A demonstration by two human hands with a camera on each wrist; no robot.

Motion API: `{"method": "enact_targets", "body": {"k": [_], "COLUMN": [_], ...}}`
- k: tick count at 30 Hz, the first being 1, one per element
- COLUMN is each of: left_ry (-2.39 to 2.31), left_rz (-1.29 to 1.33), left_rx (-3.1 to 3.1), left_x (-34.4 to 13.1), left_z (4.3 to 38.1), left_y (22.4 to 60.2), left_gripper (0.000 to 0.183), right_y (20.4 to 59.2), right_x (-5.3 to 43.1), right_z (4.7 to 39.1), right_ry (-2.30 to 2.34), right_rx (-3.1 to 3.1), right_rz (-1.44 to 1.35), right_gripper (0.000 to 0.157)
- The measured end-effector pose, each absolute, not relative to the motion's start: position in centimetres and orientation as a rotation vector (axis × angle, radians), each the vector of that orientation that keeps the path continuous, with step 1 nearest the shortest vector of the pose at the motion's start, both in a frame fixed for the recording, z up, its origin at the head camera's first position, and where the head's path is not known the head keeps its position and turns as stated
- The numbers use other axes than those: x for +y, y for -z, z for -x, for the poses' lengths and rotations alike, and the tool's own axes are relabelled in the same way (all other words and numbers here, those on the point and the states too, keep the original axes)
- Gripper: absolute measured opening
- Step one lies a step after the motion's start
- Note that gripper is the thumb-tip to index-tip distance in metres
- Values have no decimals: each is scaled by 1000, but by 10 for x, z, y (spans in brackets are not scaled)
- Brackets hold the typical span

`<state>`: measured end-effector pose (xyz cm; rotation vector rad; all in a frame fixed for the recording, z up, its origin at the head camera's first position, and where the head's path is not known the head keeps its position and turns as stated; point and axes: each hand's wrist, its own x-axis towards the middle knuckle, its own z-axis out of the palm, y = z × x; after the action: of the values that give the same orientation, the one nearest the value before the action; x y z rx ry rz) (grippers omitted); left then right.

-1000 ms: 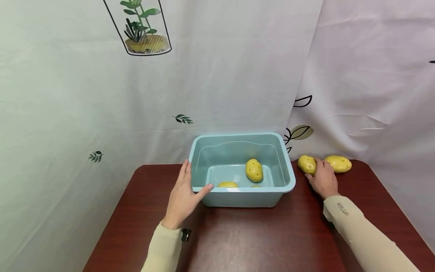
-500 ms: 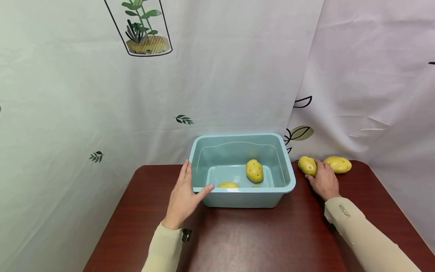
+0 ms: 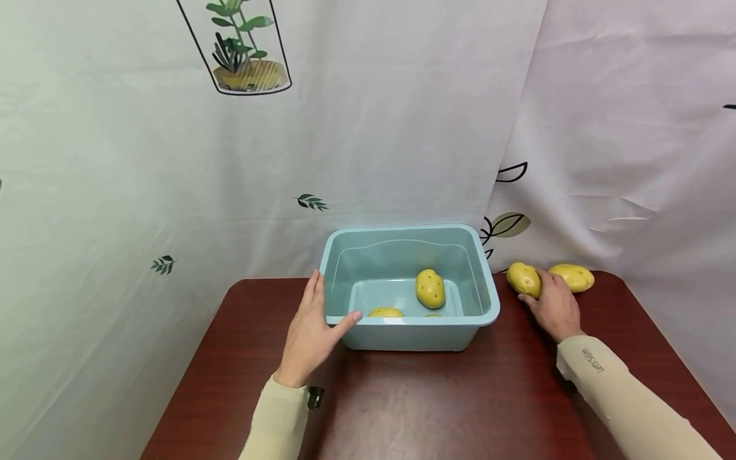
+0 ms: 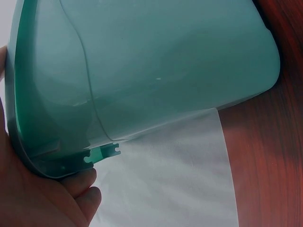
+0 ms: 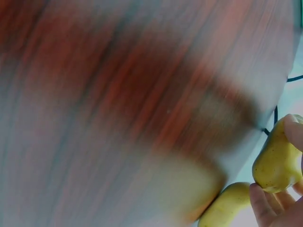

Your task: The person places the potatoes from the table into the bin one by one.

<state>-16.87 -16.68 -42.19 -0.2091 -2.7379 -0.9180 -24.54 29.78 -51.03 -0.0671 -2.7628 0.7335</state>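
Observation:
A pale blue plastic tub [image 3: 411, 321] stands against the back of the table. Inside it lie yellow potatoes: one in plain sight [image 3: 430, 289], two mostly hidden behind the front rim. My left hand [image 3: 310, 338] rests at the tub's front left corner, fingers extended along the side and thumb reaching over the rim; the left wrist view shows its fingertips [image 4: 83, 191] by the tub's wall. Right of the tub, my right hand [image 3: 553, 308] grips a potato [image 3: 523, 279], between thumb and fingers in the right wrist view. Another potato [image 3: 575, 278] lies just beyond that hand.
The dark red-brown wooden table [image 3: 454, 402] has rounded far corners. Behind it hangs a white cloth [image 3: 402, 128] with printed plants, close to the tub and the far table edge. A small dark object [image 3: 315, 397] sits at the left cuff.
My right hand has shifted slightly to the right, and the potato in it has moved the same way. My left hand and the tub stay in place.

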Motion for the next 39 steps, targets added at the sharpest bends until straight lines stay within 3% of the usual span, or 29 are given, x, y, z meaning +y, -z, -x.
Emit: {"method": "enact_targets", "body": {"k": [39], "left_ry": [920], "left_rz": [210], "left_rx": [-2742], "left_x": [-168], "left_z": [168], "left_y": [423], "left_gripper": [110], "right_y": [491], "right_x": [303], "right_z": [231], "right_ry": [-704], "right_rx": [-2634], "right_rz": [-74], "right_gripper": [71]}}
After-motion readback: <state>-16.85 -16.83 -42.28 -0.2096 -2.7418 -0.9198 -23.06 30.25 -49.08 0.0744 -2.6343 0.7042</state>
